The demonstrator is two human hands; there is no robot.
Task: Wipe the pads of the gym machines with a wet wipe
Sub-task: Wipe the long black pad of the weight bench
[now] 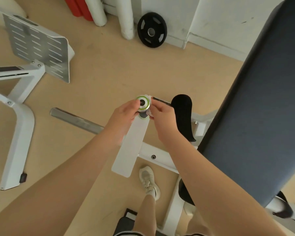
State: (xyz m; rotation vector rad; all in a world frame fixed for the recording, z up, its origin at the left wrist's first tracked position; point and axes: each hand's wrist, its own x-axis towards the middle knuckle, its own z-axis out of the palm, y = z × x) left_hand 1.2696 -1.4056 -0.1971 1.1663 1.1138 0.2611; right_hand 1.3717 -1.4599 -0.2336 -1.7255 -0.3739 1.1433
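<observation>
Both hands meet at the top of a white machine arm point(131, 143). My left hand point(124, 114) grips a round silver knob point(143, 103) with a green ring. My right hand point(162, 114) pinches a white wet wipe point(150, 114) against the knob's side; only a small bit of the wipe shows. The long dark blue back pad point(255, 120) slants along the right of the view. A black foam roller pad point(183, 113) stands just right of my right hand.
A white machine frame point(19, 133) with a slotted metal footplate point(39, 46) stands at the left. A steel bar point(75, 120) juts left. A black weight plate point(152, 29) leans on the wall beside white and red rolls. My shoe point(148, 181) is below.
</observation>
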